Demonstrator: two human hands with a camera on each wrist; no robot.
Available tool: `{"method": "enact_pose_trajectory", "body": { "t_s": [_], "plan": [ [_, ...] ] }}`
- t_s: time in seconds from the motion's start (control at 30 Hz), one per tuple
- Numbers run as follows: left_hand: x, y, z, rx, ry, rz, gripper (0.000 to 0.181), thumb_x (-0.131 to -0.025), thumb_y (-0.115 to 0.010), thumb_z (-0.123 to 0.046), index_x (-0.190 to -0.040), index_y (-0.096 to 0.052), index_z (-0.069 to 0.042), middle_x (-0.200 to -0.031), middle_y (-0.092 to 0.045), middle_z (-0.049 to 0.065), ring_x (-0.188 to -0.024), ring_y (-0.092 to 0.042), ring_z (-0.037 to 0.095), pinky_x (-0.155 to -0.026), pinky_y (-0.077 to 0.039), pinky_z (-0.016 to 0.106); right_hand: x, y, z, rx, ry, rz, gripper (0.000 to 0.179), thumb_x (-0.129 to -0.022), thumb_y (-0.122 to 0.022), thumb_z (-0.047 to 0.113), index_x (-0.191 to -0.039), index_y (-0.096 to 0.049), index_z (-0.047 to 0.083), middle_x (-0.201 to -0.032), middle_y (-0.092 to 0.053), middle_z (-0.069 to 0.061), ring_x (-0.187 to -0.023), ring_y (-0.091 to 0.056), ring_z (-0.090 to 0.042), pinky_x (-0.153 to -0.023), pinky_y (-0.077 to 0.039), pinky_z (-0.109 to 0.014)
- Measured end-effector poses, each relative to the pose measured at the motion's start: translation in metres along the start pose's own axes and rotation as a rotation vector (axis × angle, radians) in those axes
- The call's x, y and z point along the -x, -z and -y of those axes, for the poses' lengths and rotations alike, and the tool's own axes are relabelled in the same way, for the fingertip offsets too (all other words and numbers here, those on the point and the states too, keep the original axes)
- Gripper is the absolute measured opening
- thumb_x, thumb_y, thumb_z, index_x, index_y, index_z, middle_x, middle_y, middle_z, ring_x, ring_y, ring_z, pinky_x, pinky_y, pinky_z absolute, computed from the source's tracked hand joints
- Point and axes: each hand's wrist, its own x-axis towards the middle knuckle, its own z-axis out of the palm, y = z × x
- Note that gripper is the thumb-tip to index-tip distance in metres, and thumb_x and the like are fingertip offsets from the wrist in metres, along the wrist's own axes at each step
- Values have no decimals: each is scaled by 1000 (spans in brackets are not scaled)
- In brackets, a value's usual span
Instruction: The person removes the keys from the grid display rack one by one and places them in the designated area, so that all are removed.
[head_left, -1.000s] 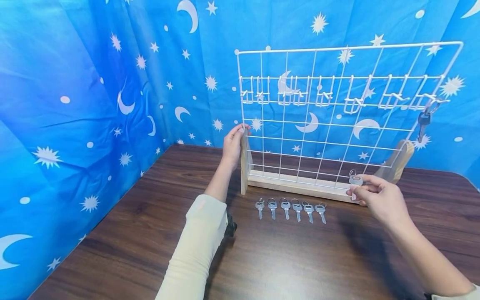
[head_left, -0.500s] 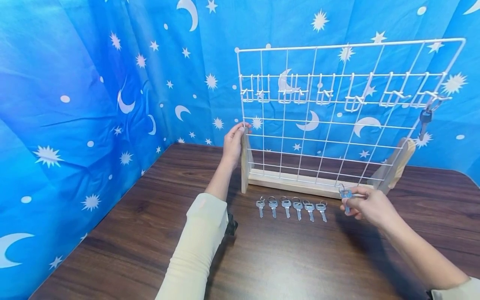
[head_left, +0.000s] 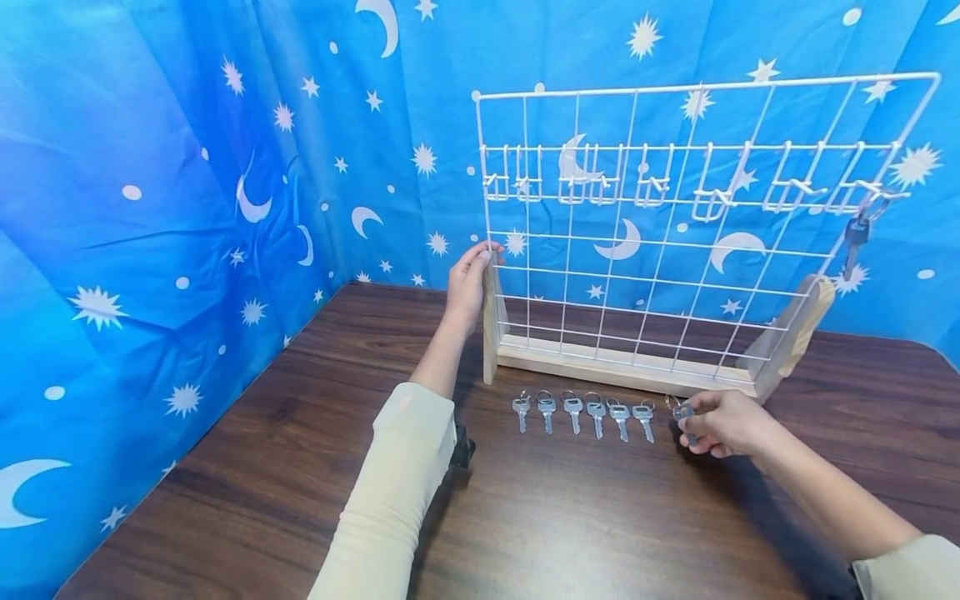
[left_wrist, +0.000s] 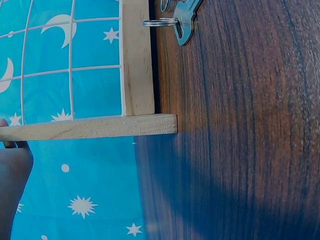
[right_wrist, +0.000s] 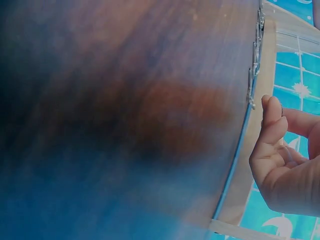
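My left hand [head_left: 467, 287] holds the left wooden upright [head_left: 490, 333] of a white wire grid rack [head_left: 600, 362]; in the left wrist view only part of that hand [left_wrist: 14, 175] shows, at the left edge. Low over the table, right of a row of several silver keys [head_left: 573, 407] with rings, my right hand [head_left: 727, 423] pinches another key [head_left: 684, 414] between thumb and fingers. Whether this key touches the wood cannot be told. In the right wrist view the hand [right_wrist: 285, 160] has curled fingers, and its key is hidden.
White hooks [head_left: 652, 183] line the upper grid. One dark key [head_left: 857, 232] hangs from the far right hook. Behind the dark wooden table [head_left: 570, 517] hangs a blue cloth [head_left: 405, 108] with moons and stars.
My right hand has brought its key left and down, from in front of the rack's base to beside the row's right end. The left hand stays on the upright.
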Motion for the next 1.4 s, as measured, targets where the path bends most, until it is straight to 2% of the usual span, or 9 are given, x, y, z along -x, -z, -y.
{"method": "enact_pose_trajectory", "body": {
  "t_s": [0.2, 0.43, 0.63, 0.87, 1.0, 1.1, 1.33, 1.4],
  "plan": [
    [-8, 1, 18, 10, -3, -18, 31, -99, -40, -15, -116, -59, 3, -117, -60, 17, -106, -58, 27, -92, -43, 29, -5, -2, -3, -47, -40, 36, 18, -86, -54, 2, -98, -50, -10, -67, -64, -2, -54, -59, -9, -48, -44, -22],
    [6, -3, -10, -8, 3, 6, 32, -99, -37, -10, -117, -53, 11, -120, -55, 25, -110, -54, 35, -92, -42, 31, -8, -6, -6, -76, -76, 51, 12, -85, -53, 2, -93, -51, -7, -66, -63, -2, -55, -59, -10, -51, -47, -24],
    [6, -3, -10, -7, -6, 8, 32, -99, -37, -9, -117, -54, 11, -120, -55, 26, -109, -55, 34, -93, -42, 31, -11, -6, -7, -98, -107, 36, 12, -85, -53, 3, -93, -49, -5, -65, -63, -2, -55, -60, -10, -52, -48, -24],
    [7, -3, -13, -15, 7, -9, 32, -99, -36, -9, -117, -55, 9, -118, -57, 23, -106, -57, 27, -93, -41, 29, -12, -6, -7, -89, -122, 32, 10, -87, -52, 4, -90, -47, -4, -64, -63, -1, -55, -59, -10, -52, -48, -24],
    [7, -3, -12, -12, 4, -7, 32, -99, -36, -8, -117, -54, 11, -117, -57, 24, -107, -56, 31, -93, -41, 30, -12, -7, -7, -50, -127, 29, 11, -89, -53, 6, -84, -48, -1, -62, -62, -1, -53, -58, -9, -51, -48, -23],
    [5, -3, -10, -7, 1, -10, 31, -98, -37, -8, -116, -54, 10, -117, -57, 24, -108, -55, 34, -92, -42, 30, -12, -10, -6, 20, -122, 10, 15, -90, -55, 9, -79, -47, 2, -59, -61, -2, -51, -57, -9, -48, -47, -23],
    [-8, 2, 14, 22, 4, -4, 32, -99, -38, -12, -118, -55, 8, -117, -59, 19, -108, -56, 29, -93, -41, 29, -12, -15, -5, 134, -87, -28, 24, -89, -57, 11, -71, -42, 5, -54, -57, -3, -47, -55, -11, -44, -45, -24],
    [-9, 1, 16, 19, 1, -15, 32, -99, -39, -12, -117, -56, 7, -116, -60, 18, -106, -57, 27, -92, -42, 28, -12, -16, -6, 152, -79, -38, 25, -89, -57, 10, -70, -42, 5, -53, -57, -3, -46, -55, -11, -44, -46, -25]
  ]
}}
